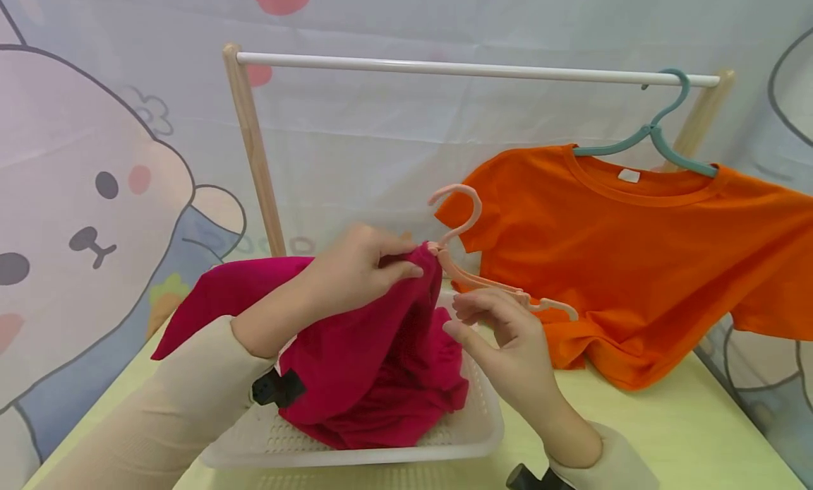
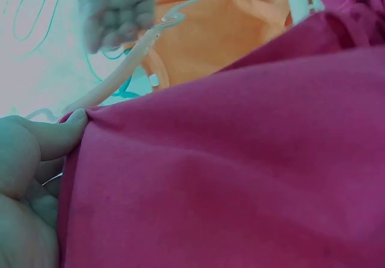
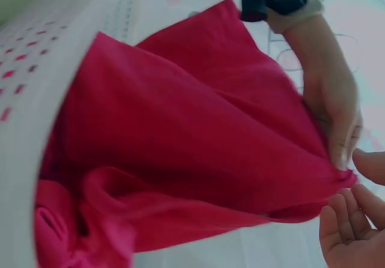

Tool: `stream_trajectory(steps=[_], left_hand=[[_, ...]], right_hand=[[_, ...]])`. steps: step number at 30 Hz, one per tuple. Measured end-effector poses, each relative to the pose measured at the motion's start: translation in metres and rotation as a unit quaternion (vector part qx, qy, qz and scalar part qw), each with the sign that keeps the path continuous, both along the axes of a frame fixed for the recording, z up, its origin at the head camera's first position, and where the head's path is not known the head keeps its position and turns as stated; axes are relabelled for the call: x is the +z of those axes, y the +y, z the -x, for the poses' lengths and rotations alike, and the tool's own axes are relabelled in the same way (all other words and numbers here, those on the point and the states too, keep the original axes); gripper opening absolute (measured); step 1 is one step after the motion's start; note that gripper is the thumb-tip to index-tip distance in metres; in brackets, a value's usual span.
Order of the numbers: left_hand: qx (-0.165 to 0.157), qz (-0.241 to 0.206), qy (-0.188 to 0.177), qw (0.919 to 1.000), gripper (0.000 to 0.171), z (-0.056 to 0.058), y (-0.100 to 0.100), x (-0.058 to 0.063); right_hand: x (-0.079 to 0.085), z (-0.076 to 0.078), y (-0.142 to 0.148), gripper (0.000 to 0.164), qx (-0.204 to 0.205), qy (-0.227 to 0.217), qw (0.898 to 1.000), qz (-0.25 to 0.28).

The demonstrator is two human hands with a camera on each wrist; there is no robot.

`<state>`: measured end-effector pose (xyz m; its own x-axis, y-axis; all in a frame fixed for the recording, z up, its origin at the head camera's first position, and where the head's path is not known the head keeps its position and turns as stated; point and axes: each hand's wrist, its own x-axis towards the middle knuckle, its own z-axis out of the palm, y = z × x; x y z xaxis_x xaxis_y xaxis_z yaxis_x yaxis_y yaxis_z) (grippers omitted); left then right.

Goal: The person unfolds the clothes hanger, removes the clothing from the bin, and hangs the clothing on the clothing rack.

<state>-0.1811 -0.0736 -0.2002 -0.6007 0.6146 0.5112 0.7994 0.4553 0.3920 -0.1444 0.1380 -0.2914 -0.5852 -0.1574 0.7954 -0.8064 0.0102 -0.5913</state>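
A magenta shirt (image 1: pixel 375 349) is gathered over a pink hanger (image 1: pixel 473 278), partly in a white basket. My left hand (image 1: pixel 356 271) pinches the shirt's edge between thumb and fingers, right beside the base of the hanger's hook. One hanger arm sticks out of the cloth to the right; the other is hidden by the shirt. My right hand (image 1: pixel 508 342) is just below that bare arm, fingers loosely bent and holding nothing. In the right wrist view, the cloth stretches from the basket up to the pinching left hand (image 3: pixel 334 111).
The white basket (image 1: pixel 356 458) stands on a pale yellow table (image 1: pixel 622 433). Behind it is a rack with a white rail (image 1: pixel 406 66) and wooden posts. An orange T-shirt (image 1: pixel 635 264) hangs at its right end on a teal hanger (image 1: pixel 679 151).
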Motion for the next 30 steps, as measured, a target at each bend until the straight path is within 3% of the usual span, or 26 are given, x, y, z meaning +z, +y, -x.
stream_trajectory(steps=[6, 14, 20, 26, 30], left_hand=[[0.026, -0.011, -0.021, 0.9994, 0.017, -0.002, 0.001, 0.02], [0.056, -0.02, -0.025, 0.9979, 0.018, -0.006, -0.003, 0.038], [0.063, -0.037, -0.024, 0.9971, 0.018, -0.011, -0.006, 0.042], [0.071, -0.049, -0.032, 0.9957, 0.026, -0.014, -0.011, 0.04], [0.077, -0.057, -0.029, 0.9949, 0.026, -0.015, -0.016, 0.039]], right_hand=[[-0.008, 0.006, 0.0, 0.03, -0.024, -0.042, 0.998, -0.049], [-0.019, 0.02, 0.006, 0.029, -0.081, -0.083, 0.99, -0.074], [-0.023, 0.026, 0.012, 0.029, -0.111, -0.116, 0.985, -0.068], [-0.028, 0.029, 0.015, 0.033, -0.157, -0.157, 0.97, -0.094], [-0.031, 0.03, 0.017, 0.033, -0.163, -0.176, 0.964, -0.11]])
